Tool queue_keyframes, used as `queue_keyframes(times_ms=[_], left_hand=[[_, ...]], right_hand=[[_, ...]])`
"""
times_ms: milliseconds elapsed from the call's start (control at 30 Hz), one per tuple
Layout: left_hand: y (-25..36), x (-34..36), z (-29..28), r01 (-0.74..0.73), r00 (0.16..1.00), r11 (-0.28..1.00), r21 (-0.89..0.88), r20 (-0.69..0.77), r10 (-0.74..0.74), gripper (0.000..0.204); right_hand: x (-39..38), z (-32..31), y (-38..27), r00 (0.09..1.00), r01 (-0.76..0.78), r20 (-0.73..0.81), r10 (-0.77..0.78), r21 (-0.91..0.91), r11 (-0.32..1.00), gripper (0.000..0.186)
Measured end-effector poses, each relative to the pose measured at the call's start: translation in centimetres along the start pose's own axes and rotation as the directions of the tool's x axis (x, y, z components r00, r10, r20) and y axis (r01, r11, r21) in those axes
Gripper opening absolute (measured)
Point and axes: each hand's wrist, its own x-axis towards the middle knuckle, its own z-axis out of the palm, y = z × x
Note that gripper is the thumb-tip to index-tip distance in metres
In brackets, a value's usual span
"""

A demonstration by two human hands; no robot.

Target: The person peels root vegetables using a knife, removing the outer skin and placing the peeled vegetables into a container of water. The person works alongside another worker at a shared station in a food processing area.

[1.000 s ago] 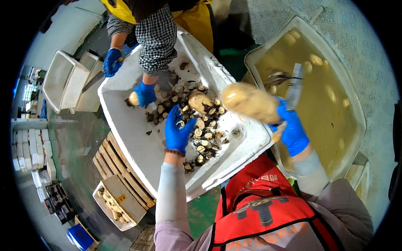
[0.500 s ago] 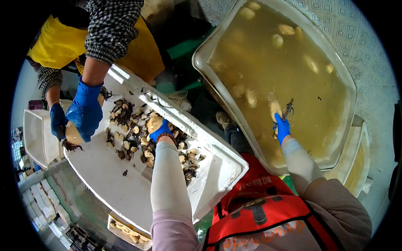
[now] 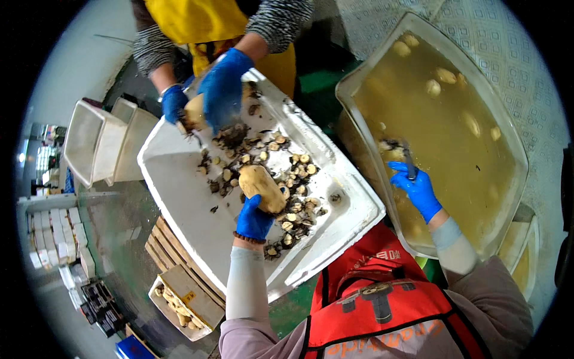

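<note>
The person's left hand point(image 3: 254, 221), in a blue glove, grasps the near end of a pale oblong root point(image 3: 262, 186), the thumb laid against it and the other fingers partly hidden. The root is tilted above the middle of a white tub point(image 3: 185, 179), well in from its rim. Below and around it, cut slices point(image 3: 302, 173) and dark fibrous trimmings point(image 3: 230, 140) spread from the far end of the tub down to its near edge, leaving the side along the left rim mostly bare.

The right hand point(image 3: 417, 190), also gloved in blue, is closed around the dark handle of a knife point(image 3: 411, 172), with some fingers reaching out to the left. It is over a second tub point(image 3: 520, 179) full of murky water, near that tub's left edge. The blade is blurred. Just beyond the fingertips lies a pale piece with dark tufts point(image 3: 391, 149); whether the hand touches it cannot be told. More pale roots point(image 3: 446, 75) show in the water, several toward the far corner.

Across the white tub, a co-worker's hands point(image 3: 224, 93), blue-gloved, hold another root point(image 3: 196, 113) above its far-left edge. A wooden pallet point(image 3: 164, 254) and a box of roots point(image 3: 206, 329) lie on the floor beyond the tub's left edge.
</note>
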Motion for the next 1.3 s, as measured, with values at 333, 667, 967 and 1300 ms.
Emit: queue_keyframes(times_ms=[333,667,967,1300], left_hand=[[-0.8,-10.6,2.4,-0.265,0.932,0.727,0.633,-0.026,0.362,0.069],[-2.2,-13.1,0.9,-0.319,0.909,0.677,0.663,0.013,0.416,0.069],[-3.5,-11.3,-1.5,-0.196,0.9,0.664,0.722,-0.136,0.414,0.066],[-3.2,-12.0,-1.5,-0.285,0.895,0.665,0.691,-0.057,0.443,0.074]], right_hand=[[-2.9,18.8,-13.1,0.666,0.741,0.524,-0.531,-0.382,0.553,0.031],[-3.8,22.1,-10.6,0.682,0.726,0.668,-0.297,-0.57,0.385,0.009],[-1.9,24.1,-5.8,0.749,0.656,0.588,-0.307,-0.587,0.476,0.008],[-0.8,25.5,-4.3,0.746,0.657,0.594,-0.301,-0.582,0.479,0.01]])
